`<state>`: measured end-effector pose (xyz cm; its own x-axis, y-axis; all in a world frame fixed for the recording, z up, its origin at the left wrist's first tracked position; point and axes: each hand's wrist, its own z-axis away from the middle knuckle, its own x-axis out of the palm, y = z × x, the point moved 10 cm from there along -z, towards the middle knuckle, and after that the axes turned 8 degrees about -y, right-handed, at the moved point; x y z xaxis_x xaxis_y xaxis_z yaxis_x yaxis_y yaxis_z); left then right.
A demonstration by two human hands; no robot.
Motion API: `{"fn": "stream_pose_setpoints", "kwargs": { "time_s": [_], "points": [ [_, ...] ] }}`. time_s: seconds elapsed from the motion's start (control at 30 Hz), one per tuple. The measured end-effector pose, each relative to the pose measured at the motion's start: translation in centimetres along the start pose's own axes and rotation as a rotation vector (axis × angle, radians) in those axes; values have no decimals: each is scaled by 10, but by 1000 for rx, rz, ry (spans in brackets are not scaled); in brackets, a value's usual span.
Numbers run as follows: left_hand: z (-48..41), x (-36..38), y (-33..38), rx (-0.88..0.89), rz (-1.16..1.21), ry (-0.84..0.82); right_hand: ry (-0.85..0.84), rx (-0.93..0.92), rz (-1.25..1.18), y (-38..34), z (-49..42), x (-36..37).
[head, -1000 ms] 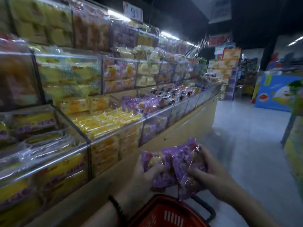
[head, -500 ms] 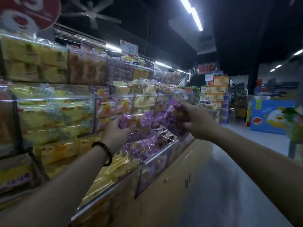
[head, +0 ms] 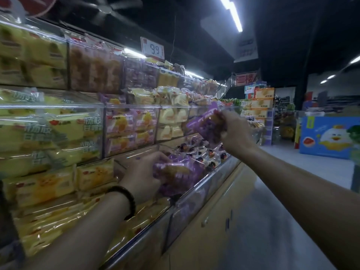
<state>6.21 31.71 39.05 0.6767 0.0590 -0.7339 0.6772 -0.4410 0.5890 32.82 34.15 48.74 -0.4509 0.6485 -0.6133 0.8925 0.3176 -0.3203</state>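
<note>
Purple film wraps both snack cakes in play: the lower packet [head: 175, 173] is in the left hand [head: 143, 178] just below the centre of the frame, and the upper packet [head: 206, 124] is in the right hand [head: 236, 134] right of centre. A second back, both hands are low at the bottom of the frame with the packets bunched together above a red basket. Half a second back, they are up at the shelf side by side. Now they have parted. The left hand, a dark bead bracelet [head: 124, 199] on its wrist, has dropped into the purple bin [head: 194, 201] on the lowest tier. Its fingers curl round the lower packet, and blur hides whether that packet already rests on the purple stock there. The right hand grips the upper packet, tilted, in front of the clear front of the middle tier, above the bin and apart from it. The basket is out of view. By my reading the packets are going back to the display, not into the basket: the left one is nearly set down and the right one comes after. Yellow packets [head: 48, 133] fill the left of the frame, under a price sign [head: 153, 48] at upper centre.
</note>
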Motion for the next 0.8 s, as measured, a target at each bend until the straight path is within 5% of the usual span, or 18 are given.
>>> {"fn": "stream_pose_setpoints", "kwargs": {
  "time_s": [0.17,0.3,0.57,0.8],
  "points": [
    [-1,12,-11,-162,-606,-11,-264,-174,97,-14,17,57],
    [1,26,-27,-272,-612,-191,-385,-201,108,-23,22,86],
    [2,13,-14,-220,-521,-3,-782,-108,176,-6,41,154],
    [0,34,-20,-217,-444,-124,-885,-95,244,-15,39,158]
  ]
}}
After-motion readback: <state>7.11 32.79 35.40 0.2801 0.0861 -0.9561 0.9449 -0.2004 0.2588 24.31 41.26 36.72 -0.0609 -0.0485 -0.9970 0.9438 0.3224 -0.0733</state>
